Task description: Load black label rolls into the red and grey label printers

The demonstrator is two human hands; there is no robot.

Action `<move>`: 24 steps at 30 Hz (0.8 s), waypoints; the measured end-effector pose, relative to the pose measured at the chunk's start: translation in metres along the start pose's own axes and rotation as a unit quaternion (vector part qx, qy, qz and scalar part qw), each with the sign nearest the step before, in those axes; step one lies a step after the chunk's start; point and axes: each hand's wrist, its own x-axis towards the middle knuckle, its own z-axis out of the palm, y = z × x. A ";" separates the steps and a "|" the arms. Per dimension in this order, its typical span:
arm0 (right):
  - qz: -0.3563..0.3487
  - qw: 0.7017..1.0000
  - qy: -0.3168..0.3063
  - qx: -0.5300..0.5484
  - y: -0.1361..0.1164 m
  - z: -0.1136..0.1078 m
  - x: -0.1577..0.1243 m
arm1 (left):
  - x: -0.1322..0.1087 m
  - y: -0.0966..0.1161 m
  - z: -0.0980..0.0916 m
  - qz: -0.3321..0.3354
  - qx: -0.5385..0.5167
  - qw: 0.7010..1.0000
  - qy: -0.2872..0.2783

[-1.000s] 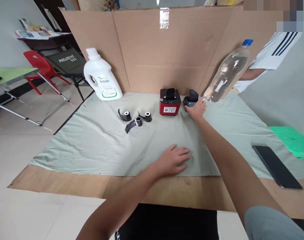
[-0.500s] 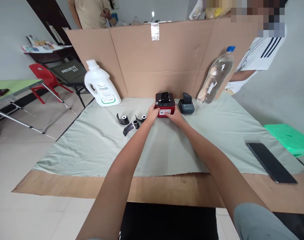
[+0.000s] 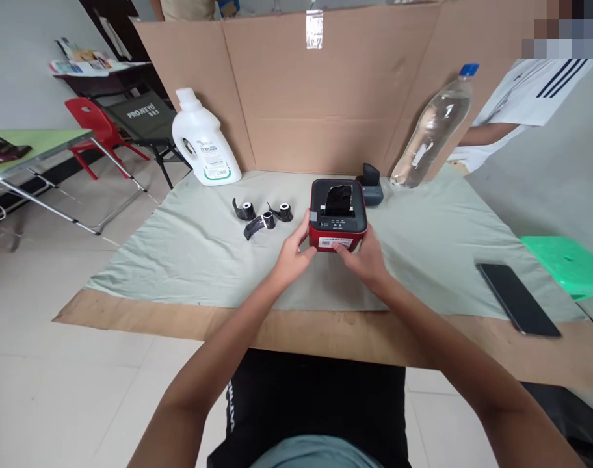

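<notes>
Over green cloth (image 3: 179, 260), left hand (image 3: 292, 255) and right hand (image 3: 369, 261), half-open, grip a red-black device (image 3: 338, 223) between them.

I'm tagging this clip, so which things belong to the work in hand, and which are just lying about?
In the work:
red-and-black device, held by left hand and right hand
three black rolls, perhaps
smaller dark device, perhaps

Seemingly uninvolved:
white jug
clear bottle
phone

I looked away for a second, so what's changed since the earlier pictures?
The right hand let go of the small dark device; with the left hand, it now holds the red box, which has come nearer the camera. The three black rolls, white jug and clear bottle stayed put.
</notes>
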 end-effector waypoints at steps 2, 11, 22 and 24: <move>-0.003 1.000 -0.013 -0.003 -0.006 -0.006 -0.023 | -0.025 0.001 0.008 -0.009 0.020 1.000 0.013; -0.014 0.998 -0.024 -0.058 0.009 -0.004 -0.056 | -0.059 -0.018 0.025 -0.049 0.059 0.995 0.061; -0.023 1.000 0.010 -0.015 0.022 -0.017 -0.050 | -0.061 -0.023 0.018 -0.031 0.071 0.989 0.122; 0.003 0.999 0.040 0.008 0.028 -0.021 -0.046 | -0.062 -0.019 0.014 -0.003 0.106 0.985 0.136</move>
